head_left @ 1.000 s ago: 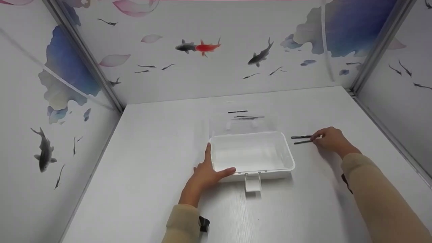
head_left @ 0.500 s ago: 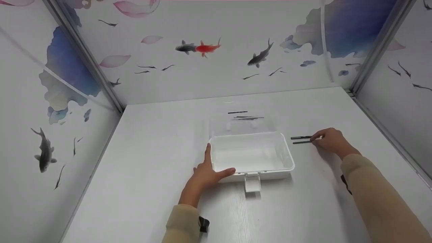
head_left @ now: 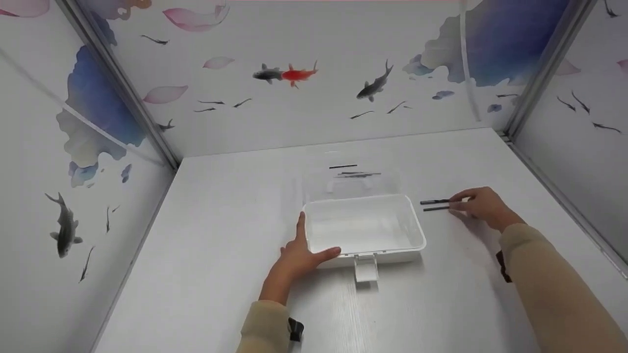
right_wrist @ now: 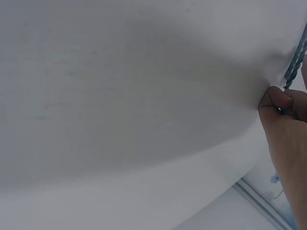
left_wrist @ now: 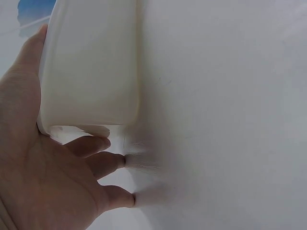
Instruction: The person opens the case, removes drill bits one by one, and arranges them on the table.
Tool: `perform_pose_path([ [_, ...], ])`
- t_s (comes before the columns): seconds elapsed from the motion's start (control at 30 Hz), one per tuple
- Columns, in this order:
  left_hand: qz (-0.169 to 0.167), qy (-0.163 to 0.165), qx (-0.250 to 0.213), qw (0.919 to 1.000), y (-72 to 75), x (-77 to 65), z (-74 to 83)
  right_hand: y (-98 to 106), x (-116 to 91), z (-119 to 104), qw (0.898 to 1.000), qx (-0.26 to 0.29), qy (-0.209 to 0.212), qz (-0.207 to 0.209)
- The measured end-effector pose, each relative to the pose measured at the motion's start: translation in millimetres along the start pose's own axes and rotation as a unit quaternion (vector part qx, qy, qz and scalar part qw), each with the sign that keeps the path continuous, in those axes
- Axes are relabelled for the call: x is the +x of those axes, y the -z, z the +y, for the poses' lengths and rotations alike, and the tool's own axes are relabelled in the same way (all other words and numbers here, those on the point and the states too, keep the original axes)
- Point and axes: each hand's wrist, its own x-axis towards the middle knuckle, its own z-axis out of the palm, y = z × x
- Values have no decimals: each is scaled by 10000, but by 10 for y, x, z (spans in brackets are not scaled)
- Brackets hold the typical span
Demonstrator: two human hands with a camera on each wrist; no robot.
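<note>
In the head view, my left hand (head_left: 294, 255) rests on the near left corner of a white plastic box (head_left: 338, 253), thumb along the front rim and index finger along the left side. The left wrist view shows its other fingers (left_wrist: 106, 163) spread below the box wall. To the right of the box, my right hand (head_left: 483, 206) pinches at the near ends of two dark drill bits (head_left: 433, 202), which lie side by side. Spiral flutes show on a bit (right_wrist: 297, 60) in the right wrist view. My fingers hide the bits' right ends.
The box's clear lid (head_left: 314, 185) lies folded back behind it, with several thin dark bits (head_left: 358, 174) in that area. A white latch (head_left: 366, 269) hangs at the front. Printed wall panels (head_left: 294, 113) enclose the white table (head_left: 206, 235).
My right hand has shifted very slightly left, and the lower drill bit has crept left with it. The left hand stays on the box corner. The head view has tilted slightly.
</note>
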Motion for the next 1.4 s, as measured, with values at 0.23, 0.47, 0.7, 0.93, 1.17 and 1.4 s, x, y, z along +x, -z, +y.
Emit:
perform_pose_path([
  [0.23, -15, 2, 22, 10000, -34, -14, -18, 24, 16, -169, 9981, 599, -17, -132],
  [0.47, 22, -10, 72, 10000, 9, 4, -7, 225, 22, -600, 9954, 885, 336, 121],
  [0.7, -1, -30, 22, 10000, 12, -5, 0, 437, -4, -964, 9948, 935, 360, 192],
  [0.93, -7, 33, 84, 10000, 13, 1, 9, 489, 4, -1249, 9951, 767, 418, 470],
  [1.17, 26, -9, 98, 9999, 23, 18, 17, 477, -13, -1555, 9927, 962, 550, 475],
  [1.4, 33, 34, 89, 9999, -1, 12, 11, 371, 37, -1800, 9936, 905, 662, 164],
])
